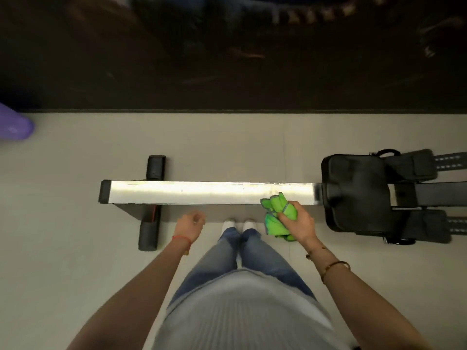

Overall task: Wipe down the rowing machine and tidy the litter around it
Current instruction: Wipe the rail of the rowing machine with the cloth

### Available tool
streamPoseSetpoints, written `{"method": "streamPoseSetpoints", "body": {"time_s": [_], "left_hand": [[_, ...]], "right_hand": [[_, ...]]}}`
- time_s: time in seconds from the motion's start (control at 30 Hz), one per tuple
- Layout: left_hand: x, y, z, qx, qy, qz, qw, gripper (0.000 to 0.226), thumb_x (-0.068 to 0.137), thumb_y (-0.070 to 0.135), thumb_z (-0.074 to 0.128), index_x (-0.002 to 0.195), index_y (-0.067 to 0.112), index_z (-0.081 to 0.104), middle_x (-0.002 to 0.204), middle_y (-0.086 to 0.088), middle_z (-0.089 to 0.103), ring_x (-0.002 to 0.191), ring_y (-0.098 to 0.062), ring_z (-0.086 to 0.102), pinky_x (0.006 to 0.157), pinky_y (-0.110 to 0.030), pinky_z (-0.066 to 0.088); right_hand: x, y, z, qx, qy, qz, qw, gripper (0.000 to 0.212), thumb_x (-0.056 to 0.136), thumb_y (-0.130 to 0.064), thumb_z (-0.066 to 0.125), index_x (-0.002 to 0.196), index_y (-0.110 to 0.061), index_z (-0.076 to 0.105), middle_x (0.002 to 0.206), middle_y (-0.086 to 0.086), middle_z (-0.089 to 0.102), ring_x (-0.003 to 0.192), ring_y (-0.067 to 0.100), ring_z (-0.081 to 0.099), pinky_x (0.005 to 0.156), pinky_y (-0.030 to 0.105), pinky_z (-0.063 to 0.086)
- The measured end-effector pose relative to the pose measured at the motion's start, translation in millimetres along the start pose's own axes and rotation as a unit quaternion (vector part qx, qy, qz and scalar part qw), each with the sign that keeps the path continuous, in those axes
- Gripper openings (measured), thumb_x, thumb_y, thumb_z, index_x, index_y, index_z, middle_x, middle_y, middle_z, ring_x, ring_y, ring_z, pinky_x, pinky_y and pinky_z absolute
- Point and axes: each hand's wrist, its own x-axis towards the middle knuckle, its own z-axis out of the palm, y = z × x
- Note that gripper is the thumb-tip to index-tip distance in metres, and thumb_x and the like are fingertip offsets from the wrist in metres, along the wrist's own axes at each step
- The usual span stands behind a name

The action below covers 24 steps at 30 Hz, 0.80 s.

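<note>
- Two hands, one cloth: we stand beside the rowing machine's rail [209, 192], which runs across in front of our feet, with the seat [356, 195] at its right end.
- Step in hand, as we judge it: wiping the rail.
- Our right hand [297, 221] is clenched around a bunched green cloth [278, 213] at the rail's near edge, just beside the seat.
- Our left hand [189, 222] hangs loosely curled, holding nothing.
- Next, we judge, the cloth must be pressed flat and drawn leftward along the rail.
- No litter shows near the machine.

I see grey floor [63, 210], dark mat [227, 72] along its far edge, purple object [14, 126] at far left, blurred.
</note>
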Motion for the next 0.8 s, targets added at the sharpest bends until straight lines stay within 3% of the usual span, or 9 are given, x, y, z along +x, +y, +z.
{"method": "streamPoseSetpoints", "body": {"time_s": [0.1, 0.33, 0.47, 0.6, 0.7, 0.8], "left_hand": [[-25, -32, -10, -0.057, 0.025, -0.038, 0.997, 0.025, 0.096, 0.015, 0.048, 0.109, 0.002, 0.065, 0.099, -0.015, 0.069, 0.089, -0.03, 0.065, 0.082, -0.03, 0.049], [-59, -102, -14, -0.161, 0.085, -0.153, 0.971, 0.027, 0.095, 0.018, 0.047, 0.108, 0.004, 0.066, 0.09, -0.011, 0.068, 0.079, -0.024, 0.064, 0.073, -0.028, 0.047], [-82, -117, 2, -0.221, 0.117, -0.2, 0.947, 0.026, 0.095, 0.016, 0.046, 0.105, 0.004, 0.067, 0.09, -0.011, 0.068, 0.077, -0.025, 0.064, 0.081, -0.033, 0.05], [-108, -127, 27, -0.297, 0.146, -0.25, 0.91, 0.028, 0.095, 0.019, 0.045, 0.108, 0.009, 0.067, 0.096, -0.009, 0.07, 0.085, -0.025, 0.067, 0.087, -0.038, 0.052], [-129, -133, 51, -0.368, 0.169, -0.288, 0.868, 0.028, 0.095, 0.019, 0.045, 0.11, 0.007, 0.066, 0.1, -0.012, 0.069, 0.089, -0.027, 0.066, 0.08, -0.036, 0.052], [-153, -141, 80, -0.42, 0.184, -0.32, 0.829, 0.027, 0.095, 0.014, 0.046, 0.11, 0.001, 0.064, 0.096, -0.015, 0.066, 0.084, -0.029, 0.063, 0.066, -0.03, 0.048]], "right_hand": [[-16, 13, 0, -0.004, -0.002, 0.032, 0.999, 0.043, 0.084, -0.024, 0.072, 0.122, -0.009, 0.059, 0.109, 0.014, 0.066, 0.088, 0.021, 0.055, 0.078, 0.022, 0.037], [-17, 27, 17, 0.023, -0.019, 0.078, 0.997, 0.044, 0.084, -0.026, 0.072, 0.122, -0.007, 0.059, 0.113, 0.016, 0.067, 0.104, 0.033, 0.063, 0.084, 0.031, 0.044], [-5, 31, 18, 0.002, -0.044, 0.08, 0.996, 0.042, 0.084, -0.031, 0.072, 0.116, -0.006, 0.062, 0.109, 0.017, 0.068, 0.099, 0.031, 0.063, 0.08, 0.03, 0.045], [3, 26, 11, -0.038, -0.089, 0.069, 0.993, 0.044, 0.085, -0.03, 0.071, 0.118, -0.005, 0.057, 0.108, 0.014, 0.065, 0.091, 0.025, 0.057, 0.079, 0.029, 0.042], [9, 18, 9, -0.066, -0.113, 0.057, 0.99, 0.048, 0.085, -0.028, 0.07, 0.121, -0.003, 0.05, 0.111, 0.017, 0.061, 0.089, 0.023, 0.053, 0.077, 0.028, 0.039], [11, 2, 10, -0.112, -0.146, 0.039, 0.982, 0.052, 0.084, -0.034, 0.071, 0.118, -0.001, 0.051, 0.101, 0.011, 0.057, 0.086, 0.023, 0.052, 0.073, 0.027, 0.037]]}}
